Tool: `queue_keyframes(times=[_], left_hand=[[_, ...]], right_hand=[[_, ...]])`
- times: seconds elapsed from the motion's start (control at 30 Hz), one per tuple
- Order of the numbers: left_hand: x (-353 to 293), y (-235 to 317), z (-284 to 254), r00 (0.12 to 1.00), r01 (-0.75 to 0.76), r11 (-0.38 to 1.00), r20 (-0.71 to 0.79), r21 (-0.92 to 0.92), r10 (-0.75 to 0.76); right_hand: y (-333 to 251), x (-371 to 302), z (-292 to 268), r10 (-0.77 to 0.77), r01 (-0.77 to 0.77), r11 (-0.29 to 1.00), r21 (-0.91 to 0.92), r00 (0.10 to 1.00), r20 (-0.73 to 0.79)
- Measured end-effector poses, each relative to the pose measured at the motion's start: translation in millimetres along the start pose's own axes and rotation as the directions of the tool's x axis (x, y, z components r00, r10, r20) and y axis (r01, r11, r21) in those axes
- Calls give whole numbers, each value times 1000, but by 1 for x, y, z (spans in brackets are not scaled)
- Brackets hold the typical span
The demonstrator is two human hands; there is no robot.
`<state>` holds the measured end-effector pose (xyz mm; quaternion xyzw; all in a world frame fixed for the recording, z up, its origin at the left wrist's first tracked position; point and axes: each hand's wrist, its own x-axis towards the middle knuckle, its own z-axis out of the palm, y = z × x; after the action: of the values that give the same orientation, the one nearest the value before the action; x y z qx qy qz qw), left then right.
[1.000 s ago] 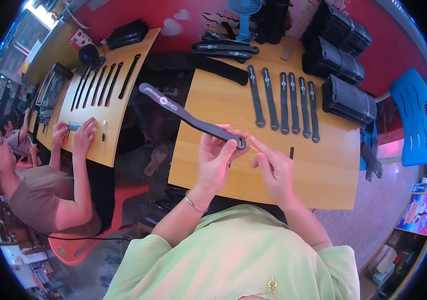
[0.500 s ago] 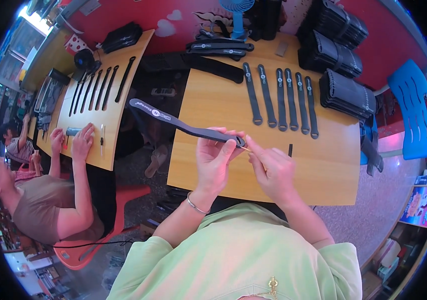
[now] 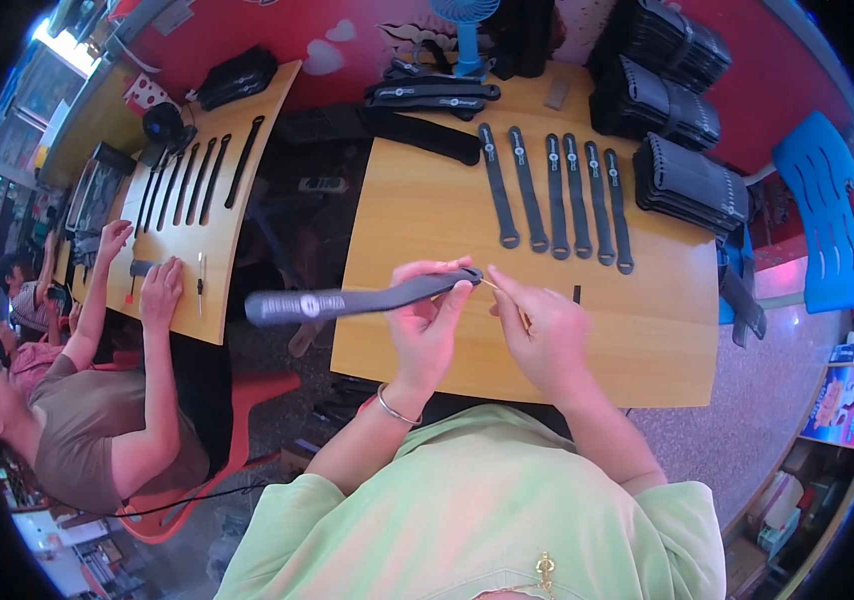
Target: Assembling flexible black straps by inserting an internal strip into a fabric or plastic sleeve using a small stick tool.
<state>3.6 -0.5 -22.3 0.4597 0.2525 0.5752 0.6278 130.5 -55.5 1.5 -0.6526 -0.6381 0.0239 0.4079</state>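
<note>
My left hand [image 3: 423, 328] is closed round a dark grey strap [image 3: 352, 302], which looks like a hook-and-loop cable strap or a small stack of them. Its broad printed end sticks out to the left over the table's edge, while the looped end sits at my fingertips. Pinched in my right hand [image 3: 549, 338] is a thin yellow-orange strand [image 3: 490, 284], perhaps a rubber band, which reaches to that looped end. Both hands are above the near part of the wooden table [image 3: 417, 220]. Fingers partly hide the strand.
Several grey straps [image 3: 557, 200] lie in a row on the table. Bundled straps [image 3: 692, 185] are stacked at the back right, with a strap pile [image 3: 432, 95] and blue fan [image 3: 467, 40] behind. A small black strip [image 3: 577, 294] lies nearby. A co-worker [image 3: 112, 430] sits left.
The strap's free end has swung down and toward me, from slanting up to nearly level. My right hand stays close to the looped end. The co-worker's farther hand has lifted.
</note>
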Motion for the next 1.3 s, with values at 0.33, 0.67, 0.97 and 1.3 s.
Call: queue_keyframes(times=[0.33, 0.67, 0.97, 1.3], left_hand=[[7, 3, 6, 999, -31, 996, -19, 79, 33], [11, 3, 10, 994, -111, 986, 16, 125, 110], [11, 4, 12, 980, -196, 967, 60, 163, 188], [19, 13, 24, 995, 19, 1000, -102, -4, -20]], right_hand=[[-3, 2, 9, 175, -190, 959, 210, 981, 85], [-4, 4, 16, 368, -512, 530, 676, 857, 361], [-8, 8, 12, 405, -528, 524, 668, 845, 349], [-9, 13, 9, 398, -508, 553, 661, 858, 326]])
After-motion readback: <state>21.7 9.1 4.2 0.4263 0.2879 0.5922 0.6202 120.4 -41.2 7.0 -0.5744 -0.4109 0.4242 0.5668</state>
